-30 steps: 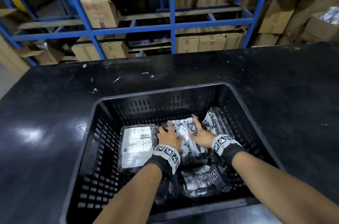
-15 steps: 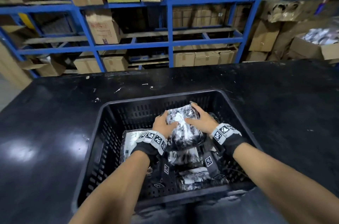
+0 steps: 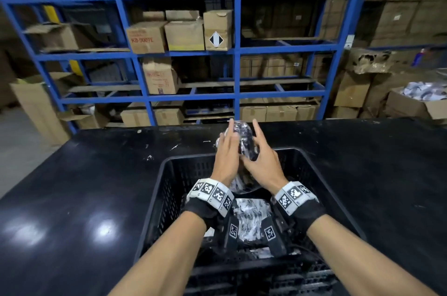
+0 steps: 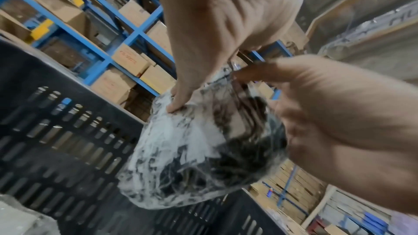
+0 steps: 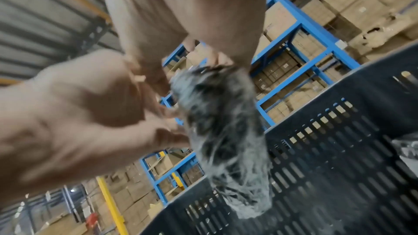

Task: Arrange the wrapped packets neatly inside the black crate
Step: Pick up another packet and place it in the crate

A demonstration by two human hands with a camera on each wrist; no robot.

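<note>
A clear-wrapped packet with dark contents (image 3: 245, 144) (image 4: 199, 153) (image 5: 224, 137) hangs upright above the far side of the black crate (image 3: 167, 174). My left hand (image 3: 227, 150) holds its left side, fingers stretched up along it. My right hand (image 3: 260, 152) holds its right side, and the wrist views show thumbs and fingers pinching the top of the wrap. Another wrapped packet (image 3: 251, 218) lies on the crate floor between my wrists; my forearms hide the others.
The crate stands on a black table (image 3: 84, 186) with white scraps near its far edge. Behind it is blue shelving (image 3: 237, 53) stacked with cardboard boxes. An open carton of white packets (image 3: 420, 99) sits at the right.
Both hands have lifted the packet from the crate floor up above the far rim, turning it upright. The head view has tilted up toward the shelving.
</note>
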